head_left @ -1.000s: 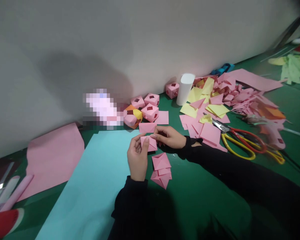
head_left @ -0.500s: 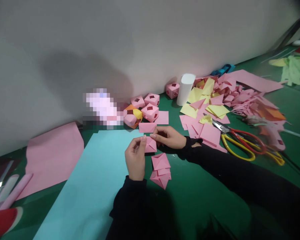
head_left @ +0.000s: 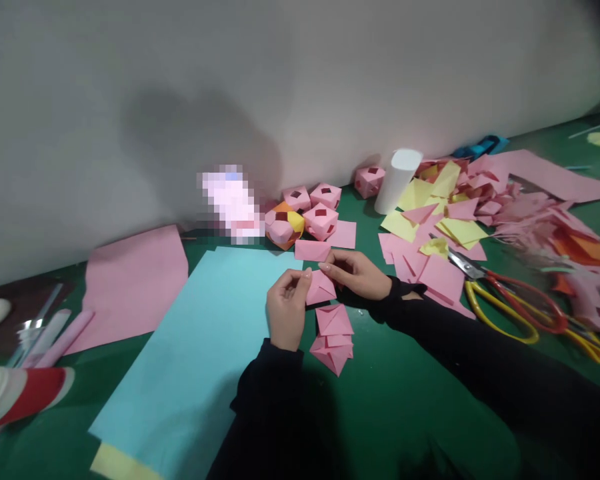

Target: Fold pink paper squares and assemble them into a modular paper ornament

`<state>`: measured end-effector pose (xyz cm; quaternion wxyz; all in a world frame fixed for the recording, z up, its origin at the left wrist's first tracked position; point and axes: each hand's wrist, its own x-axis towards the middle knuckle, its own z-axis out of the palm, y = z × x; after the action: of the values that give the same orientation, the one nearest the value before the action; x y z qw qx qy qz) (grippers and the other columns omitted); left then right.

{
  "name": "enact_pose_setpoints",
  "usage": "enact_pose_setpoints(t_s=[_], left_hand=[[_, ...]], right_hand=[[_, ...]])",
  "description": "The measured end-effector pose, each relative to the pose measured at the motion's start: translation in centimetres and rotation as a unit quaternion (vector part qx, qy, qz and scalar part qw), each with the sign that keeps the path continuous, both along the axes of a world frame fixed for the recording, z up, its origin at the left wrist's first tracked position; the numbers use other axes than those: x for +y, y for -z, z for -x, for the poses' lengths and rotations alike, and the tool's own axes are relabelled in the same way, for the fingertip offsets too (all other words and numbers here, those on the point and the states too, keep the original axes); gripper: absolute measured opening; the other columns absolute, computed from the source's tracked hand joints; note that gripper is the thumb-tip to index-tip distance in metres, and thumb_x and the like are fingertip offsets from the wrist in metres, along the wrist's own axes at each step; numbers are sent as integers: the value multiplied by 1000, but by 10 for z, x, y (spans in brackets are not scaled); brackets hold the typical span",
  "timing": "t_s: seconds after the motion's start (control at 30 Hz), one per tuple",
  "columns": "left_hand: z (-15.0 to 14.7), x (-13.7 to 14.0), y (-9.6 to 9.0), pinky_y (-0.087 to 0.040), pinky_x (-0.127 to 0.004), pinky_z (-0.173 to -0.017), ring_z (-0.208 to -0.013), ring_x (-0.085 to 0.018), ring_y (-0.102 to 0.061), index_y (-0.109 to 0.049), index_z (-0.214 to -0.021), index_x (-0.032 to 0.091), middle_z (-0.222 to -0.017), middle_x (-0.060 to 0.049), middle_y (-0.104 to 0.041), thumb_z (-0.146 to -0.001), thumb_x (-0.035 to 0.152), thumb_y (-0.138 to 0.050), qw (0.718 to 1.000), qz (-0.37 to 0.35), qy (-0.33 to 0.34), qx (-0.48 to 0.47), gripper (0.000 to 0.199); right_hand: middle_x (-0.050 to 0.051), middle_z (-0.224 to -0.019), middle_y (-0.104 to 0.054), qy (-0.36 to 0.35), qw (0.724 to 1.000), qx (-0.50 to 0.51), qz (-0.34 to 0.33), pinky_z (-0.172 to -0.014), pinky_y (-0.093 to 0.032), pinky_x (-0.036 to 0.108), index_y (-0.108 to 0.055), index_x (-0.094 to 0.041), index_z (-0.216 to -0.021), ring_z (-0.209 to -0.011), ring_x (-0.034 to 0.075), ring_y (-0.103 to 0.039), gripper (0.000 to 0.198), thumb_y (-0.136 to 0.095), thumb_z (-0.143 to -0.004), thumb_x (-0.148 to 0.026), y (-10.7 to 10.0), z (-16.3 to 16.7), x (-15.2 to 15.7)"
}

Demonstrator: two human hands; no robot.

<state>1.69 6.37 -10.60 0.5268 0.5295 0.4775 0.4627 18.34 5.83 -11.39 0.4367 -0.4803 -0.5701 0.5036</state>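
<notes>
Between both hands is a small folded pink paper piece, its creases facing me. My left hand pinches its upper left corner with thumb and forefinger. On the upper right edge, my right hand has thumb and fingers closed; its lower fingers are partly hidden behind the paper. Just below lie several folded pink paper units, overlapping on the green table. A pink paper strip rests right above the held piece. Behind it are several pink paper balls, one with orange and yellow parts.
Light-blue sheets lie to the left, with a pink sheet beyond. On the right are scissors, pink and yellow paper scraps, a pink glue gun and a white cylinder. A red-and-white cup lies at far left.
The view has swung left, so everything sits further right in the picture. Both hands keep their pinch on the folded paper, which appears slightly more tilted.
</notes>
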Motion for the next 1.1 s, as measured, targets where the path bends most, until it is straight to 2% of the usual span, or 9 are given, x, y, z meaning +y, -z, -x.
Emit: enact_pose_setpoints(t_s=[0.2,0.3,0.47,0.57,0.63,0.7,0.8,0.93,1.1], left_hand=[[0,-3,-2,-43,-24,-63,-64,-14,-53,-63,-66,19,-62,2,-56,-82,36,-65,1000,-8,10,3,24],[-1,-2,-1,-48,-27,-73,-81,-18,-63,-68,-82,20,-80,-2,-67,-88,40,-58,1000,-19,-15,11,23],[-4,2,2,-53,-29,-68,-83,-19,-66,-66,-95,19,-93,-8,-69,-89,45,-55,995,2,-74,-63,29],[-5,4,3,-54,-27,-67,-76,-17,-65,-67,-91,18,-86,-7,-69,-89,42,-57,995,-2,-74,-69,26],[-6,4,3,-54,-28,-68,-75,-17,-66,-68,-92,18,-85,-7,-70,-88,40,-57,995,-1,-74,-69,25],[-6,4,3,-55,-29,-68,-77,-18,-66,-67,-92,18,-85,-7,-70,-87,41,-58,995,0,-69,-74,25],[-6,4,1,-56,-31,-73,-80,-18,-66,-65,-95,17,-87,-5,-70,-88,41,-57,997,5,-51,-49,26],[-5,3,-2,-56,-31,-75,-81,-17,-66,-62,-95,18,-89,-5,-70,-90,43,-54,999,5,-26,-27,27],[-5,2,-3,-56,-31,-74,-80,-17,-66,-62,-94,18,-87,-4,-69,-91,42,-53,1000,1,-10,-2,26]], right_hand=[[-5,-55,-48,14,1000,5,4,-50,-37,25,-51,-20,-71,-48,10,-45,39,-59,-86,-54,-6,2,-2],[-4,-54,-48,7,1000,3,4,-51,-37,25,-51,-19,-69,-49,10,-44,39,-62,-84,-53,-9,0,-4],[-2,-55,-51,-74,995,-49,34,-48,-31,25,-55,-18,-66,-49,9,-40,37,-68,-80,-49,-13,-4,-8],[-2,-56,-52,-83,990,-111,2,-48,-30,25,-56,-18,-67,-50,9,-39,33,-74,-75,-44,-15,-1,-10],[-1,-60,-54,-30,989,-140,-48,-50,-34,25,-54,-19,-67,-52,10,-42,32,-71,-78,-44,-14,1,-9],[0,-63,-55,82,967,-201,-133,-55,-39,27,-51,-20,-67,-55,12,-45,32,-66,-83,-43,-12,1,-7],[5,-79,-62,200,900,-296,-251,-70,-46,32,-57,-20,-82,-74,18,-54,18,-59,-89,-36,-6,-1,0],[11,-111,-64,175,839,-386,-341,-91,-44,42,-60,-19,-115,-106,25,-54,30,-63,-88,-32,1,-4,7],[11,-116,-63,155,819,-428,-350,-95,-44,44,-62,-22,-116,-109,26,-50,28,-61,-89,-26,6,-4,8]])
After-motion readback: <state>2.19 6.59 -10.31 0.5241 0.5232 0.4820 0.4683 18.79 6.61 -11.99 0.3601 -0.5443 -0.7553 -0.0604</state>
